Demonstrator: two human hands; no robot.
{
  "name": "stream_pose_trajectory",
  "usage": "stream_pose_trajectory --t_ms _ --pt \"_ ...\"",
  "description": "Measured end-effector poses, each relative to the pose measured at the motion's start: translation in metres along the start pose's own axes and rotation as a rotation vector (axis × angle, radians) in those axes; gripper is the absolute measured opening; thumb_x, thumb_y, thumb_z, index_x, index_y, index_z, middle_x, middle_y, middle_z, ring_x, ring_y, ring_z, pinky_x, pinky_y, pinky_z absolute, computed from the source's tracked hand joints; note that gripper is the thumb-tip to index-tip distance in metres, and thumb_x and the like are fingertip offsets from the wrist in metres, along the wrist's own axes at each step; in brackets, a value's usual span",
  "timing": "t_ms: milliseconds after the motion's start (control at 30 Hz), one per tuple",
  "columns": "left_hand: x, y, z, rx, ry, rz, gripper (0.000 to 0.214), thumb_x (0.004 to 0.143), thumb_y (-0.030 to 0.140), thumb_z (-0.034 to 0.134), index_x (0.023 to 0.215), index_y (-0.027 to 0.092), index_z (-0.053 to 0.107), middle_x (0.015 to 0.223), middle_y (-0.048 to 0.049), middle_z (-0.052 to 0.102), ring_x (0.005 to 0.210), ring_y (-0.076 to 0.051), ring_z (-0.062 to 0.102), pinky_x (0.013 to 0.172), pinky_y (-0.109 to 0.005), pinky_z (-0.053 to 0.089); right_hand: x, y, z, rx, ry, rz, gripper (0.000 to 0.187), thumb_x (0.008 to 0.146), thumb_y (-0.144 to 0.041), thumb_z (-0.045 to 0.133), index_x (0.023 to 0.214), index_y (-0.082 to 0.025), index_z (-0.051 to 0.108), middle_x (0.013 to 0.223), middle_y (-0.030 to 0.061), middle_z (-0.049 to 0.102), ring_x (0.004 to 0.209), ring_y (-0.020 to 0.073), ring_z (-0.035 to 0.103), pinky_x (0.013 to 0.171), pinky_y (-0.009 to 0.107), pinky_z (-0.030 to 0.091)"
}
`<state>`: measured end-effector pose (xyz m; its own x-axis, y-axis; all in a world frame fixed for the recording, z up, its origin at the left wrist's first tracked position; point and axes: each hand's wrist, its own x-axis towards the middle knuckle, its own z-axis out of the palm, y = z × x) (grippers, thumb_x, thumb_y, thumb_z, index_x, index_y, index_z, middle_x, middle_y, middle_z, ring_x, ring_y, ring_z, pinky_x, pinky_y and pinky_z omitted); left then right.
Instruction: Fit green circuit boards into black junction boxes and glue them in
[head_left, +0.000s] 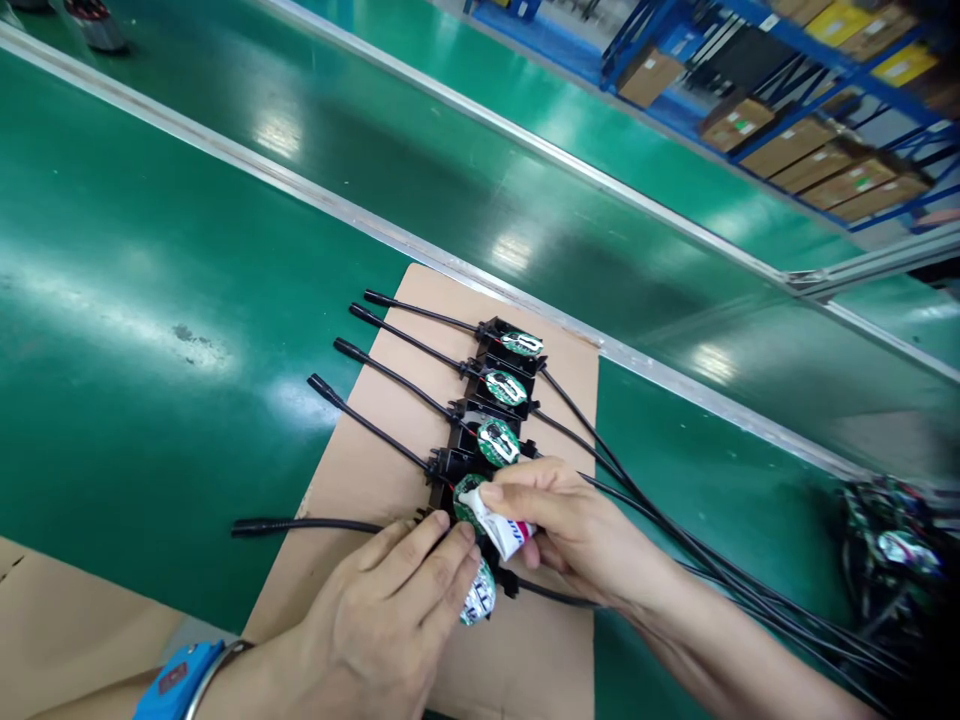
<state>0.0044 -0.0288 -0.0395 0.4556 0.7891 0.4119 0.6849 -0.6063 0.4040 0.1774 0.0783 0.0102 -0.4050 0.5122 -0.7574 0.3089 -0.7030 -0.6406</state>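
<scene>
A row of black housings with round green circuit boards (506, 387) and black cables lies on a sheet of brown cardboard (390, 430). My right hand (570, 525) pinches a small white tube (501, 527), its tip against the fourth circuit board (466, 497). My left hand (397, 615) lies with its fingers pressed down on the nearest housing, whose circuit board (480, 597) shows beside the fingertips. A blue wristband (180, 680) sits on my left wrist.
The cardboard rests on a green bench top (135, 330) bounded by a metal rail (315, 200) and a green conveyor belt (450, 170) behind. More boards with cables are heaped at the right (892, 550). Blue shelving with cardboard boxes (795, 140) stands beyond.
</scene>
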Motion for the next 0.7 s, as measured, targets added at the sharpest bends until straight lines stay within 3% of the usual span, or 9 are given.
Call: stream_pose_trajectory --t_ms 167,300,700 --pt "-0.002 -0.001 -0.001 -0.031 -0.036 0.012 0.041 0.094 0.019 0.035 0.129 0.009 0.055 0.137 -0.0067 0.054 0.128 -0.025 0.045 0.105 -0.038 0.036 -0.001 -0.001 0.003 -0.02 0.019 0.01 0.045 0.068 -0.052 0.069 0.047 -0.017 0.05 0.038 -0.004 0.042 0.035 0.0046 0.027 0.037 0.022 0.014" --pt "-0.002 0.0 -0.002 -0.001 -0.03 0.011 0.041 0.095 0.02 0.035 0.129 0.01 0.055 0.136 -0.0035 0.055 0.127 -0.022 0.045 0.104 -0.034 0.037 -0.004 -0.001 0.003 -0.059 0.075 -0.03 0.044 0.069 -0.05 0.067 0.046 -0.016 0.051 0.04 -0.0026 0.044 0.036 0.0053 0.029 0.037 0.022 0.015" --pt "-0.003 -0.003 -0.003 -0.011 -0.082 0.042 0.047 0.089 0.018 0.039 0.134 0.008 0.05 0.142 -0.0063 0.047 0.132 -0.025 0.039 0.107 -0.037 0.033 -0.014 0.013 0.002 0.07 0.144 -0.12 0.039 0.069 -0.042 0.07 0.045 -0.015 0.053 0.039 -0.0029 0.043 0.035 0.0047 0.03 0.034 0.019 0.018"
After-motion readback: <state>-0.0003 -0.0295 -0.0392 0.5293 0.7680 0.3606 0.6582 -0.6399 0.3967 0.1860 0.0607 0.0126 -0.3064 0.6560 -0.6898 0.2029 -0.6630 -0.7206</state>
